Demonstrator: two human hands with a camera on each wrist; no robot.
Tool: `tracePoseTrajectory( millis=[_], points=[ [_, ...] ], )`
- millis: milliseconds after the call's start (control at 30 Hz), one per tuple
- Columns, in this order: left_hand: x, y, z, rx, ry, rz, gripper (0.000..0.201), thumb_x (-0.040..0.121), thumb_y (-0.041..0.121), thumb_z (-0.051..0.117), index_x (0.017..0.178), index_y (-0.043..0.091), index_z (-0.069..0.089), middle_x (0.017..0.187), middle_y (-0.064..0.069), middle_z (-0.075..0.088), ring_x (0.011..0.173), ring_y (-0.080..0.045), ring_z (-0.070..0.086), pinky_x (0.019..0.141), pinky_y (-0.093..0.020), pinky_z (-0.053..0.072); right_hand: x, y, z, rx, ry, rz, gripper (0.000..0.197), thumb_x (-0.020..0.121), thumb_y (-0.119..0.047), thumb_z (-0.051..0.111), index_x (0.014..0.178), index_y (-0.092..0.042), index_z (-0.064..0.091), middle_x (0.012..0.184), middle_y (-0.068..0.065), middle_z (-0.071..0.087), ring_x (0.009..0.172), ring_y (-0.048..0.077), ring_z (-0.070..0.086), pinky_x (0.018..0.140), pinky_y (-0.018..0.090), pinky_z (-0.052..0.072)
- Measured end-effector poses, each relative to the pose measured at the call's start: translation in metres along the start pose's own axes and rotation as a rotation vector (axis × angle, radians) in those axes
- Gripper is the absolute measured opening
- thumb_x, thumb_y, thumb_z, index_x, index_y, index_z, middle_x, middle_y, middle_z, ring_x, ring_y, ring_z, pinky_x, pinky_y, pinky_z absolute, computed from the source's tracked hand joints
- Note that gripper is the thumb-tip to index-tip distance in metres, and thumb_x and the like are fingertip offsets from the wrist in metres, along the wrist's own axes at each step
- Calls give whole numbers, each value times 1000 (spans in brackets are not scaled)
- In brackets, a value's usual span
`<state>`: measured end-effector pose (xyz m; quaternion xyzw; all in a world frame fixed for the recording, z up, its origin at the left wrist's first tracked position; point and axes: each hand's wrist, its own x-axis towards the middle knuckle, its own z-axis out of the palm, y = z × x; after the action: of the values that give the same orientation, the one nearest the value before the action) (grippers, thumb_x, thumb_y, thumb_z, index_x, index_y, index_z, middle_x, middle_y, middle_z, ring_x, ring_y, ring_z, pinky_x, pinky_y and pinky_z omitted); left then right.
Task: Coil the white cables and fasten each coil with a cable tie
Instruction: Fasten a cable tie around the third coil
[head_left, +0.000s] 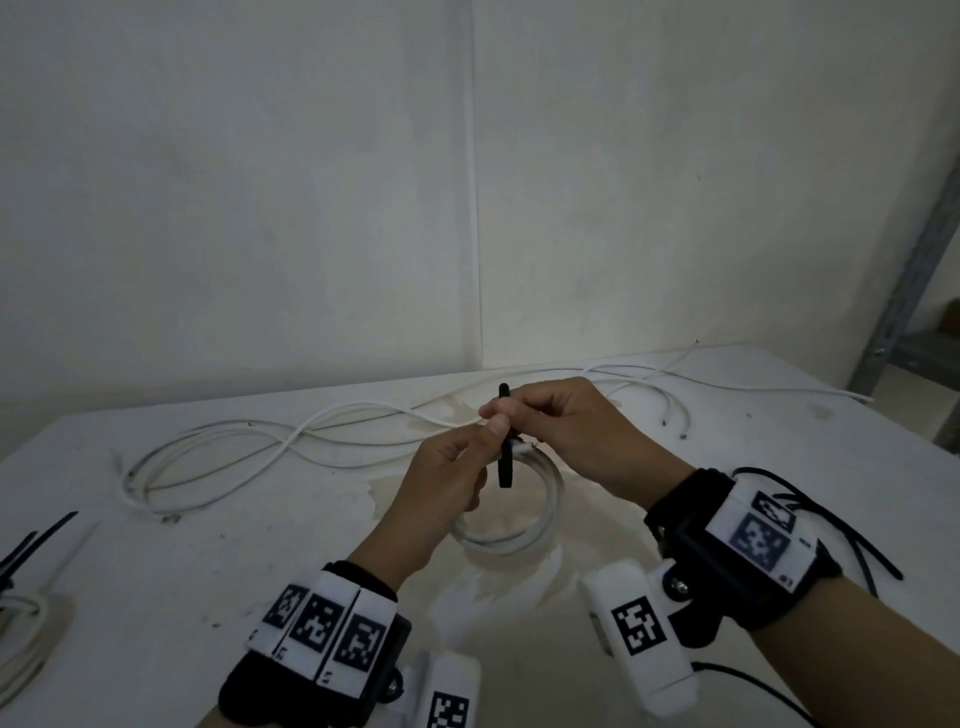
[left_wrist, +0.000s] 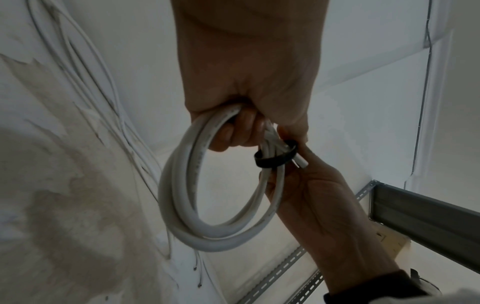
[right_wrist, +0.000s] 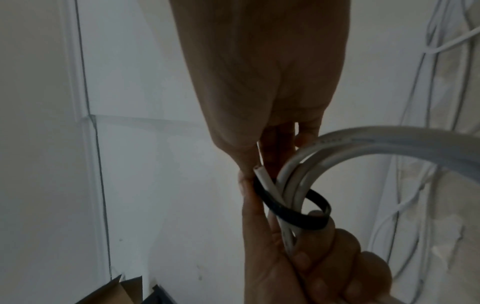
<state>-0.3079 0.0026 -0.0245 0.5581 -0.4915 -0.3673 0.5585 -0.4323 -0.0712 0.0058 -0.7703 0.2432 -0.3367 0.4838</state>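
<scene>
Both wrists wear marker bands; left hand (head_left: 451, 474) grips the round white cable coil (left_wrist: 207, 197); right hand (head_left: 563, 423) pinches the loose black plastic tie (right_wrist: 291, 211); long white cables (head_left: 260, 441) remain uncoiled.

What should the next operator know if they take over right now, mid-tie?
Left hand: grips the white cable coil, held above the table.
Right hand: pinches the black cable tie, which is looped loosely round the coil's strands, not yet cinched.
Done: this coil is wound; another tied coil lies at the table's left edge.
Left: pull this tie tight, then coil and tie the loose white cables at the far side. Spare ties lie at the left edge.
</scene>
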Motion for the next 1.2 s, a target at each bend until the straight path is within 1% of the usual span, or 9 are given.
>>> tracePoseTrajectory(
  millis=[167, 400, 467, 600, 667, 800, 867, 1033, 1200],
  points=[
    [1, 1, 1, 29, -10, -2, 34, 91, 31, 51, 60, 27, 64, 44, 12, 32, 42, -5, 28, 48, -20, 28, 2, -4, -3, -210, 68, -69, 20, 92, -12, 54, 79, -7, 68, 68, -4, 64, 62, -1, 58, 64, 12, 46],
    [1, 4, 10, 63, -3, 12, 22, 91, 26, 54, 74, 25, 67, 38, 13, 40, 39, -3, 33, 47, -19, 32, 14, -14, -6, -110, 287, -85, 28, 95, -9, 46, 68, -14, 53, 56, 2, 55, 39, 3, 52, 44, 15, 44],
    [2, 5, 10, 52, 1, 7, 23, 91, 26, 54, 72, 25, 67, 39, 12, 39, 40, -3, 31, 47, -20, 31, 13, -15, -5, -60, 284, -75, 25, 95, -10, 47, 70, -13, 54, 58, 2, 55, 40, 2, 52, 45, 14, 44],
    [4, 1, 7, -35, 65, -23, 33, 90, 29, 55, 58, 27, 64, 46, 8, 32, 43, -8, 27, 46, -21, 28, 6, -12, -2, -24, 78, -48, 18, 89, -7, 58, 72, -13, 58, 59, -5, 61, 50, -3, 56, 53, 9, 42],
    [4, 1, 9, -63, 53, -28, 42, 90, 32, 54, 48, 29, 60, 46, 8, 29, 43, -7, 25, 46, -21, 25, 5, -8, 0, -50, 95, -84, 22, 86, -3, 59, 68, -16, 58, 56, -10, 60, 51, -3, 55, 54, 10, 42],
    [2, 5, 13, -6, 37, 0, 33, 90, 27, 55, 60, 30, 66, 38, 13, 39, 38, -3, 31, 46, -19, 28, 5, -6, 0, -169, 172, -125, 22, 87, -6, 59, 69, -17, 55, 62, -3, 59, 60, 13, 55, 65, 35, 48],
    [3, 8, 14, 24, 39, 12, 22, 91, 23, 55, 72, 24, 66, 37, 16, 44, 37, -1, 37, 45, -16, 30, 4, -6, 1, -195, 221, -132, 23, 88, -9, 58, 68, -19, 53, 60, -3, 59, 58, 16, 56, 67, 38, 49],
    [3, 12, 14, 53, 28, 36, 20, 92, 23, 54, 76, 20, 65, 37, 16, 46, 37, -1, 39, 43, -14, 30, 10, -8, 0, -191, 290, -118, 26, 88, -8, 59, 65, -20, 52, 59, -1, 58, 55, 14, 54, 62, 31, 47],
    [1, 13, 6, 72, 10, 48, 19, 92, 22, 54, 79, 20, 68, 36, 15, 46, 35, -3, 34, 42, -15, 28, 11, -6, 4, -100, 295, -103, 19, 87, -8, 60, 69, -9, 56, 57, 2, 58, 45, 4, 53, 53, 21, 46]
  ],
)
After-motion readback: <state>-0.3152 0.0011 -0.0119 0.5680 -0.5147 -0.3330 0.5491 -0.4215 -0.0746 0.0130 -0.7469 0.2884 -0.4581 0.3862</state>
